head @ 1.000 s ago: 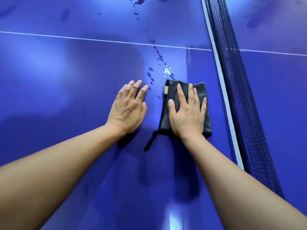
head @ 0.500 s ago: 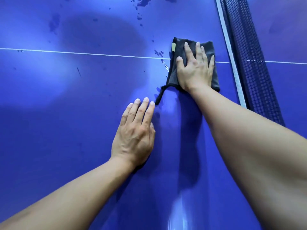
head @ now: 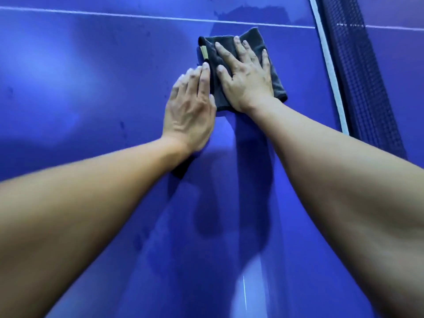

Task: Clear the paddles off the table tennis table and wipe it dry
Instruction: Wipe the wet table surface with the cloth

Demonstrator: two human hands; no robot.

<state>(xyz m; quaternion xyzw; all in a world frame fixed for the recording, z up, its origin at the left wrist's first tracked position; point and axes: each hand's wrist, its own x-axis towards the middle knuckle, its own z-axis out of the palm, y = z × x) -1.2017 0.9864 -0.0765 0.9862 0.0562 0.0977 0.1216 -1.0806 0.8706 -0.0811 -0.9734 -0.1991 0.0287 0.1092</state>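
A folded dark grey cloth [head: 252,38] with a small tan tag lies on the blue table tennis table [head: 91,88], just short of the white line [head: 137,16]. My right hand [head: 245,76] presses flat on top of the cloth with fingers spread. Flat on the bare table to its left is my left hand [head: 190,111], whose fingertips touch the cloth's left edge. No paddles are in view. A faint damp streak [head: 252,13] shows on the surface beyond the cloth.
The dark net [head: 358,76] with its white tape [head: 330,72] runs along the right, close to the cloth. Beyond it lies the other half of the table. Blue surface stretches wide to the left.
My right hand has drawn the cloth back from the white line toward me. My left hand now lies against the cloth's left edge. The water drops seen earlier no longer show.
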